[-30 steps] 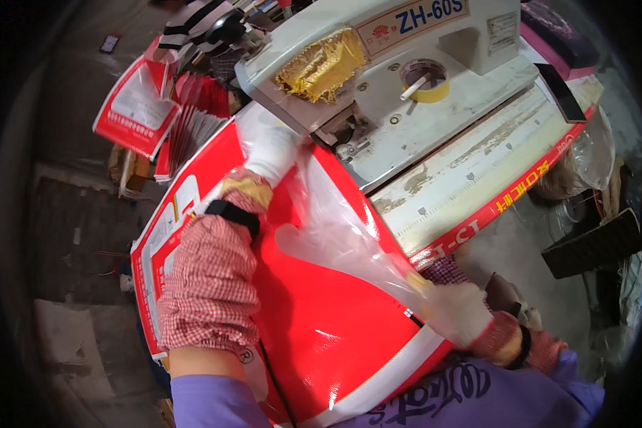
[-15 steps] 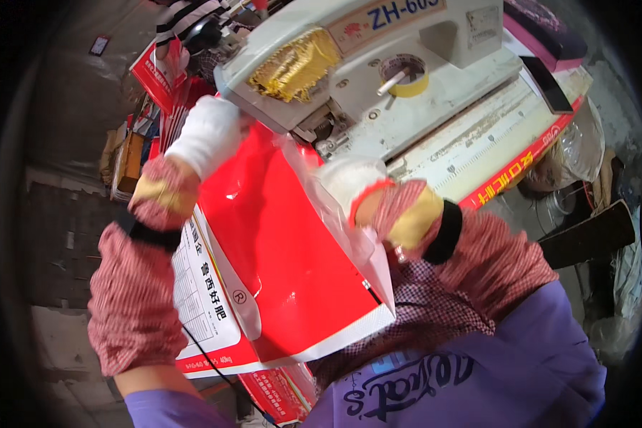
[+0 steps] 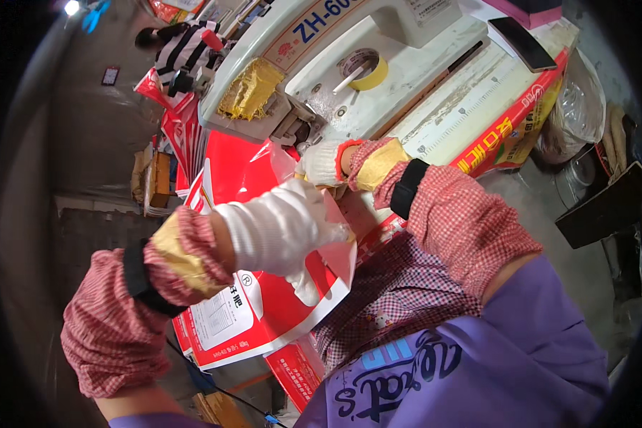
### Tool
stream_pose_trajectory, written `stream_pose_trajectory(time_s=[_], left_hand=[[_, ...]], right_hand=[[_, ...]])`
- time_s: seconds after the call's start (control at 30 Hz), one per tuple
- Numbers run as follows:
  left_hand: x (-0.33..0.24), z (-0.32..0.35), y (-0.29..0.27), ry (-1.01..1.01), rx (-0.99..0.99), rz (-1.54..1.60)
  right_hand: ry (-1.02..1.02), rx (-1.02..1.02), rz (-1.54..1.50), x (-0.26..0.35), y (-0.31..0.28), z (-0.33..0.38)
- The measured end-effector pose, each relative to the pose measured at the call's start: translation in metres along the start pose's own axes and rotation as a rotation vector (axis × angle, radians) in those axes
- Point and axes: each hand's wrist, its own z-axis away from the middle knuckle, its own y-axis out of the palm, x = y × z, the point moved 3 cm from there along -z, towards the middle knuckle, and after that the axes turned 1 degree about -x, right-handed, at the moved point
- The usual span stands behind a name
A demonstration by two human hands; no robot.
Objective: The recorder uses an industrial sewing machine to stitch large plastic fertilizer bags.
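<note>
A glossy red and white woven bag point(image 3: 239, 167) with a thin clear liner lies in front of a grey industrial sewing machine point(image 3: 264, 43), its upper part beside the needle area. My left hand point(image 3: 285, 225), in a white knit glove, reaches across the bag and closes on its right edge and the liner; the thumb lies over the red face and the fingertips are partly hidden. My right hand point(image 3: 324, 164), gloved too, is closed on the bag's edge higher up, close under the machine head. Its fingertips are partly covered by the liner.
On the machine bed rest a yellow tape roll point(image 3: 367, 69) with a white stick, and a dark phone point(image 3: 522, 44). More red bags point(image 3: 184, 135) hang at the far left, near a person in a striped top point(image 3: 190, 50). A clear plastic bag point(image 3: 578, 114) sits right.
My left hand has come down and right from the bag's far left side to its right edge. My right hand has moved slightly up and left, towards the machine head.
</note>
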Motion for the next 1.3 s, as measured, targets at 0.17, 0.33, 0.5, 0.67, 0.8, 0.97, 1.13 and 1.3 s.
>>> stream_pose_trajectory(time_s=[0.17, 0.33, 0.5, 0.67, 0.8, 0.97, 1.13, 1.3], left_hand=[[-0.023, 0.018, 0.013, -0.185, 0.512, 0.094], [-0.074, 0.071, 0.016, -0.248, 0.581, 0.176], [-0.119, 0.007, 0.021, 0.010, 0.500, 0.272], [-0.117, -0.033, 0.024, 0.128, 0.358, 0.202], [-0.090, -0.018, 0.021, 0.018, 0.418, 0.118], [-0.011, 0.039, -0.005, -0.437, 0.541, -0.290], [-0.048, 0.093, 0.032, -0.339, 0.356, -0.347], [-0.111, 0.008, 0.043, 0.022, 0.132, 0.086]], right_hand=[[0.034, 0.098, 0.061, -0.003, 0.012, -0.009], [0.215, 0.185, 0.028, 0.001, 0.022, -0.022], [0.346, 0.035, 0.071, 0.044, 0.024, 0.006], [0.379, -0.017, 1.214, 0.107, 0.047, 0.061], [0.820, -0.353, 1.352, 0.103, 0.042, 0.050], [0.680, -0.819, 0.662, 0.077, 0.032, 0.026], [0.582, -0.565, 0.318, 0.073, 0.042, 0.013], [0.624, -0.427, 0.314, 0.048, 0.066, -0.024]])
